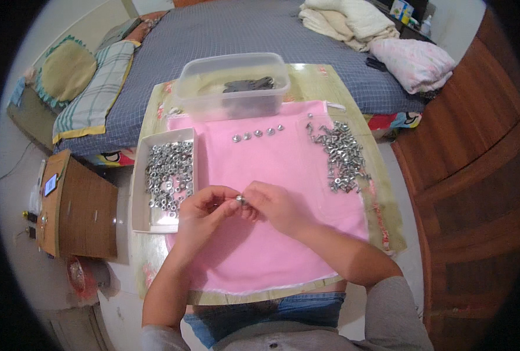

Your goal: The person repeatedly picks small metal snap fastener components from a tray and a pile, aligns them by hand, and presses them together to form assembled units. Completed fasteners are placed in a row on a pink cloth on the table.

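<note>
Both hands met over the pink cloth (283,169): left hand (204,207) and right hand (271,205) each pinched one small metal fastener (239,199) (grips clenched), supplies flanking within reach: tray of nuts (167,175), screw pile (343,155).

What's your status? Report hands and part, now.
Left hand and right hand pinch one small metal fastener together above the pink cloth. Nothing blocking the hands.

left hand (204,206) and right hand (271,206) meet, fingertips pinched together.
</note>
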Action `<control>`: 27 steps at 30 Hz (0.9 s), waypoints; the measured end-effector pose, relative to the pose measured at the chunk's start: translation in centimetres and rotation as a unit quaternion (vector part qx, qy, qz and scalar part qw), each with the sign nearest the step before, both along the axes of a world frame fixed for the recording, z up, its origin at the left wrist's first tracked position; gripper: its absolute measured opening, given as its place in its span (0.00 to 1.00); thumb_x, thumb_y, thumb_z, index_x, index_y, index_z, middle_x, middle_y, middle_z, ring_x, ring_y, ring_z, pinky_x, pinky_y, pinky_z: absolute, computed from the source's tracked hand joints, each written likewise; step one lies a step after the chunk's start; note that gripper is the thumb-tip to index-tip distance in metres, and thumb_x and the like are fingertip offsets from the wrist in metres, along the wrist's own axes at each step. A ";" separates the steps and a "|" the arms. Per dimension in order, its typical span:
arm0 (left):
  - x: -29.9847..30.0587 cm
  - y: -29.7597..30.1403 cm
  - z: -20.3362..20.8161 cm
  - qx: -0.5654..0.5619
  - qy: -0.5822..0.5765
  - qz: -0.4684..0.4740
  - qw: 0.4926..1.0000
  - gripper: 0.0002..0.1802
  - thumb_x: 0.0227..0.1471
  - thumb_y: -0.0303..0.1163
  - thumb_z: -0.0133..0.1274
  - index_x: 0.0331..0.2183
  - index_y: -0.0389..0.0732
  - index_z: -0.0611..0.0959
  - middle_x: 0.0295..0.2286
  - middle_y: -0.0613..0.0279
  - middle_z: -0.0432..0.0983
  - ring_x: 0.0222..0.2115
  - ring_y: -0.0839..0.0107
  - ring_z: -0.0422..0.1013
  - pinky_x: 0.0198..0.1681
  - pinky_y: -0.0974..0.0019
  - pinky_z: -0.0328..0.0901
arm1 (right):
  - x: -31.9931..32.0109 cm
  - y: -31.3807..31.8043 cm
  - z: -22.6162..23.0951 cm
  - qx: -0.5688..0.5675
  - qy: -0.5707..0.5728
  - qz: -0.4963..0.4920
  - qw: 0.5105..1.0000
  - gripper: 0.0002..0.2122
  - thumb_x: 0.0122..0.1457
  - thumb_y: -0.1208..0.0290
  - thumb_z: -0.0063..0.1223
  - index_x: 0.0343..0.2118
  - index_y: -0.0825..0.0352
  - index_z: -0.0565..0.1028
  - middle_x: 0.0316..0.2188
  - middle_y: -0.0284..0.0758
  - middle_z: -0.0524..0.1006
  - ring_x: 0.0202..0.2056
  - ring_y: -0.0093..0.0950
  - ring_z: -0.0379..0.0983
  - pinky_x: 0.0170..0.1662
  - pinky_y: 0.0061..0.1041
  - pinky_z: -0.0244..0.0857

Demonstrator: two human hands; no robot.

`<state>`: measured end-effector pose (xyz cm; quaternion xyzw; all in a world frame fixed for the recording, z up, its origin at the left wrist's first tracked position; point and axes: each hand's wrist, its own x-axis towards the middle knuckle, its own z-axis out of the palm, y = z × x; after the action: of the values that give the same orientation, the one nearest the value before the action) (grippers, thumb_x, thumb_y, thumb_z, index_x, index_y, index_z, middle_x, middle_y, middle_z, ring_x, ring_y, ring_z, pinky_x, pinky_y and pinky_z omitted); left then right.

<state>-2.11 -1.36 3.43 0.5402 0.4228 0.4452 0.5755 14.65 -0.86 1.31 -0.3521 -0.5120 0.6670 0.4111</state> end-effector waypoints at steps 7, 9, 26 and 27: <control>0.4 0.2 -0.3 -0.004 -0.016 -0.002 1.000 0.06 0.47 0.22 0.50 0.32 0.34 0.75 0.27 0.64 0.73 0.28 0.79 0.69 0.33 0.77 0.65 | 0.1 -0.1 0.2 0.015 -0.011 -0.027 0.999 0.12 0.59 0.63 0.38 0.26 0.67 0.68 0.19 0.28 0.69 0.21 0.14 0.64 0.25 0.13 0.60; 0.5 0.1 -0.5 -0.007 -0.021 -0.007 1.000 0.06 0.47 0.23 0.49 0.32 0.34 0.75 0.27 0.65 0.73 0.28 0.81 0.68 0.34 0.77 0.65 | 0.3 0.0 -0.1 0.019 0.002 0.003 1.000 0.13 0.59 0.62 0.38 0.26 0.67 0.68 0.19 0.28 0.69 0.21 0.15 0.64 0.25 0.13 0.60; 1.3 0.7 -2.7 -0.074 -0.079 -0.001 0.994 0.07 0.49 0.24 0.47 0.33 0.35 0.73 0.27 0.64 0.72 0.28 0.79 0.68 0.34 0.76 0.64 | 0.3 0.4 -0.3 0.102 -0.146 -0.069 0.982 0.12 0.58 0.64 0.40 0.23 0.68 0.67 0.14 0.29 0.69 0.19 0.16 0.66 0.22 0.16 0.60; 1.4 0.7 -2.7 -0.081 -0.072 -0.001 0.994 0.06 0.49 0.24 0.47 0.33 0.35 0.73 0.26 0.64 0.71 0.28 0.79 0.68 0.34 0.77 0.64 | 0.6 0.4 0.0 0.109 -0.189 -0.050 0.975 0.12 0.57 0.64 0.40 0.23 0.68 0.67 0.14 0.29 0.69 0.19 0.17 0.66 0.22 0.17 0.60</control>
<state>-0.72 -0.70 0.68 0.4589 0.4146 0.4470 0.6463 15.24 -0.42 1.28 -0.4496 -0.6319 0.5073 0.3757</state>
